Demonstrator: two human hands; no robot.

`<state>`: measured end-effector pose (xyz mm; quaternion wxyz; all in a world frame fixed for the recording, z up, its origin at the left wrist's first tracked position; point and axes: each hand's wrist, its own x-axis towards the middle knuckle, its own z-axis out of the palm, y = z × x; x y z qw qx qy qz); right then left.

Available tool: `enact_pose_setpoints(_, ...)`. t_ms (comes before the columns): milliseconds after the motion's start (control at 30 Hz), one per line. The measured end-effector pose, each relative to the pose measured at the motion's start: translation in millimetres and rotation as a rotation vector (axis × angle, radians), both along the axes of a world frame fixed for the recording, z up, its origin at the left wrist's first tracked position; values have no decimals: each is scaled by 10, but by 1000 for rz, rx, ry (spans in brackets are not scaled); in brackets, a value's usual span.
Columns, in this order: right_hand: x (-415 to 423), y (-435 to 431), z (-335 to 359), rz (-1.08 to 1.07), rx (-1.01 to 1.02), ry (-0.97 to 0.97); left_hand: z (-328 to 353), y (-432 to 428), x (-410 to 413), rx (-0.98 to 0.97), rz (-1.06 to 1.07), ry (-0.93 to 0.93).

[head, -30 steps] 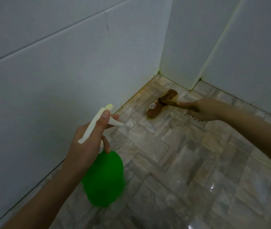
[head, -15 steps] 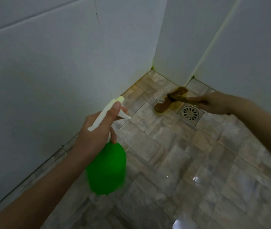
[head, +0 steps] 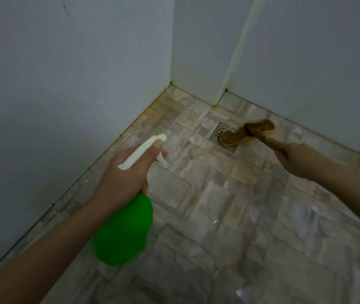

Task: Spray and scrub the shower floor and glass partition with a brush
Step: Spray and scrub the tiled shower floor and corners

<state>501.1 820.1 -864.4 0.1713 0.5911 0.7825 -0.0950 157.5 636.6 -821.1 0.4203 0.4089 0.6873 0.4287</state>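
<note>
Left hand: curled round neck of green spray bottle, thumb along white spray head. Right hand: gripped brush handle; brush head lay ahead of it on floor, over drain.

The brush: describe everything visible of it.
The brush has a brown, wood-looking oblong head, yellowish bristles underneath and a slim brown handle fixed across its back. It sits bristles-down on the tiled floor, partly covering the floor drain, near the far wall. The right hand grips the handle's end. It looks slightly blurred.
</note>
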Motion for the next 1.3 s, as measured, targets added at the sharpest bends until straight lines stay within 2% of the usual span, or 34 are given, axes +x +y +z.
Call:
enact_pose_setpoints(67, -119, -21, -69, -106, 45, 41, -7, 100, 140, -37, -38, 78)
enact_pose_setpoints(233, -337, -211, -265, -397, 37, 318, -92, 420, 473, -121, -122, 153)
enact_pose_setpoints(433, -301, -303, -239, -442, -13, 339, -270, 674, 786, -206, -163, 169)
enact_pose_setpoints(633, -242, -406, -187, -605, -135, 737, -353, 723, 756, -231, -153, 194)
enact_pose_setpoints(700, -295, -442, -162, -585, -132, 695, -375, 705, 728, -236, -146, 202)
enact_pose_setpoints(867, -588, -546, -52, -515, -234, 427, -349, 660, 607, -191, -61, 167)
enact_pose_setpoints(1033, -811, -267, -78, -528, -83, 432, -304, 651, 488, -150, -52, 182)
enact_pose_setpoints(1200, -1097, -759, -156, -598, -158, 460, -297, 676, 445, -114, -19, 146)
enact_pose_setpoints(1300, -1059, -525, -206, -600, -73, 464, -290, 666, 438, -105, -6, 131)
